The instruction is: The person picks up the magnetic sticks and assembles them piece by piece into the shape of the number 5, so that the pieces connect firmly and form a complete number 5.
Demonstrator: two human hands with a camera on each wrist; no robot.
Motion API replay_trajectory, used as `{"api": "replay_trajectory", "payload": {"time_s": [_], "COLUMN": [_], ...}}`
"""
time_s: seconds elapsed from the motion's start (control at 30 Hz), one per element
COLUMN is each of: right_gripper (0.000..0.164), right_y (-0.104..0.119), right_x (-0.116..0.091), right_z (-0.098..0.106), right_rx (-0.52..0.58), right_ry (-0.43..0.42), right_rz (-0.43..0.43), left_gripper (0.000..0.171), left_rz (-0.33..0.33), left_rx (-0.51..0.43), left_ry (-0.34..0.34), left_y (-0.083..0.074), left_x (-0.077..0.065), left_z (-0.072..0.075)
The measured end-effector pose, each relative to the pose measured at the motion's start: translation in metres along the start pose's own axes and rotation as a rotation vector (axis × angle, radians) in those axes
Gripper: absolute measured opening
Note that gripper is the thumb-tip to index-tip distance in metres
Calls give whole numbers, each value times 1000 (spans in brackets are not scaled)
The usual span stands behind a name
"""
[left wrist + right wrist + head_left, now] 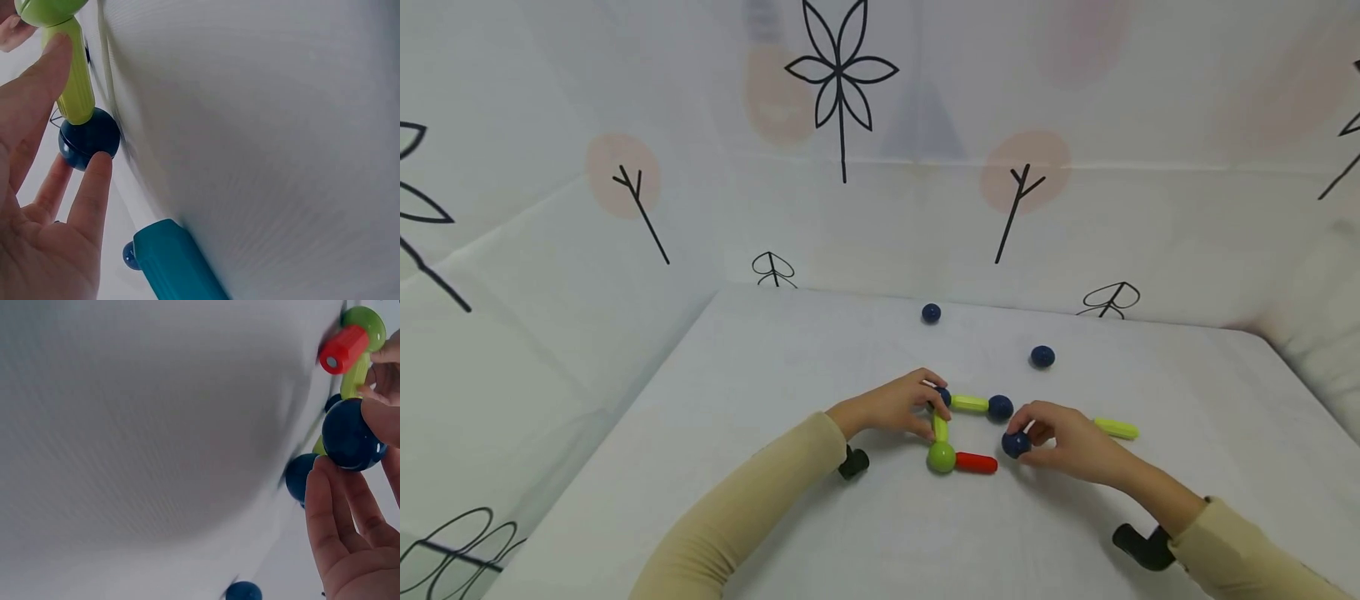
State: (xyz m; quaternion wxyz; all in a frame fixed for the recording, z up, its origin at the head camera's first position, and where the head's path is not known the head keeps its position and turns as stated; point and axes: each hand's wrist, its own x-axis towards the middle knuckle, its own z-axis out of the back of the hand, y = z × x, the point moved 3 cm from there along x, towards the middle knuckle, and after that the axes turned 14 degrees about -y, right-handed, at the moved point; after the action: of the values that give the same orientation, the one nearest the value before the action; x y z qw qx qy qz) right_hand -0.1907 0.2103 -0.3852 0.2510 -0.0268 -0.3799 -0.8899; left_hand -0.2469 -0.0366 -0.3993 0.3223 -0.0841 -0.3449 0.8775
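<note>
Your right hand [1067, 442] pinches a blue ball [1017, 443] at its fingertips, thumb on one side and fingers on the other, parted only by the ball. It sits at 9 o'clock from your palm, just beside the red rod's [977, 463] free end, at about 1 o'clock from it and apart. Whether it touches the table [865, 542] you cannot tell.

Your left hand [895, 406] is loosely curled on the frame, thumb along the side rod [942, 429] and fingertips on the corner ball [90, 137]. From that ball, the top rod [969, 404] runs towards 3 o'clock to the end ball [1000, 407]; the side rod runs towards 6 to the green ball [942, 457], which the red rod meets at 3.

Your left forearm comes in from 8 o'clock, your right from 4. A loose yellow rod [1116, 429] lies at 3 o'clock from your right hand.
</note>
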Motion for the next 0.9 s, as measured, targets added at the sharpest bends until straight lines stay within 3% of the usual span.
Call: {"api": "replay_trajectory", "payload": {"time_s": [0.37, 0.9], "right_gripper": [29, 31], "right_y": [-5, -6], "right_x": [-8, -9], "right_z": [-11, -15], "right_rx": [70, 124], "right_ry": [106, 92], "right_rz": [13, 15], "left_gripper": [27, 26], "left_rz": [-4, -2], "left_rx": [0, 0], "left_ry": [-6, -13], "left_y": [1, 1], "left_x": [0, 0], "left_z": [0, 0]}}
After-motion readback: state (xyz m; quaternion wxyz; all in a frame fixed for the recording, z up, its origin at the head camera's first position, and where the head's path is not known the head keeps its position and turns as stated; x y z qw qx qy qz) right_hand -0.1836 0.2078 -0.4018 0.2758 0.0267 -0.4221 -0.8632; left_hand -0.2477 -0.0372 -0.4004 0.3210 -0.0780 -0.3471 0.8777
